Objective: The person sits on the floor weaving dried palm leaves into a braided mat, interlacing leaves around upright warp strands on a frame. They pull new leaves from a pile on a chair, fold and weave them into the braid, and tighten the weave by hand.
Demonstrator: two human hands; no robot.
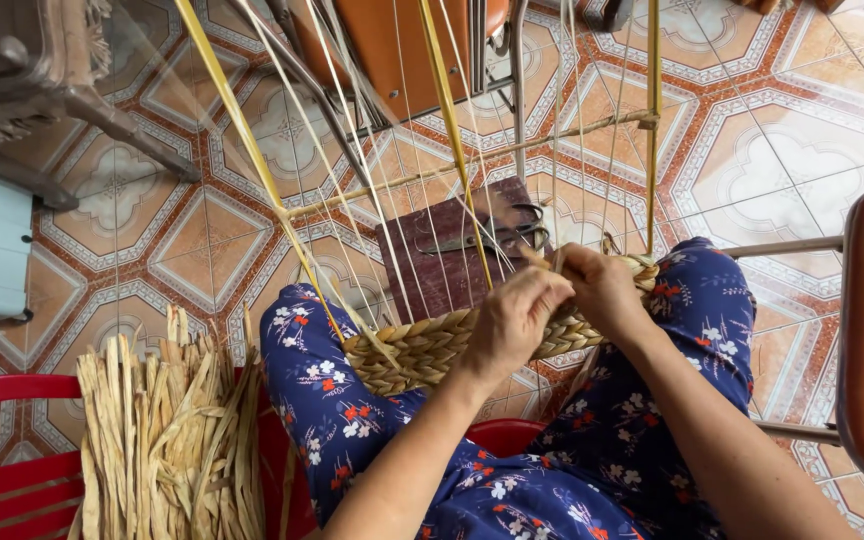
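Both hands work the woven straw band (422, 350) lying across the lap, at the foot of the strung loom frame (472, 165). The left hand (514, 318) and right hand (604, 290) pinch the band's upper edge, fingers pressed together. Scissors (497, 237) lie just beyond the band; a dried straw bundle (167, 440) stands left of it.

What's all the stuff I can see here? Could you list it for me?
Woven braid: one, straw colour, across the lap.
Frame: one, pale sticks with thin strings, upright in front of the knees.
Scissors: one pair, dark, on the board.
Board: one, dark red, on the floor behind the frame.
Dried stalks: one bundle, tan, on the red chair.
Floor tiles: patterned orange and white.
Left hand: on the braid.
Right hand: on the braid, beside the left.
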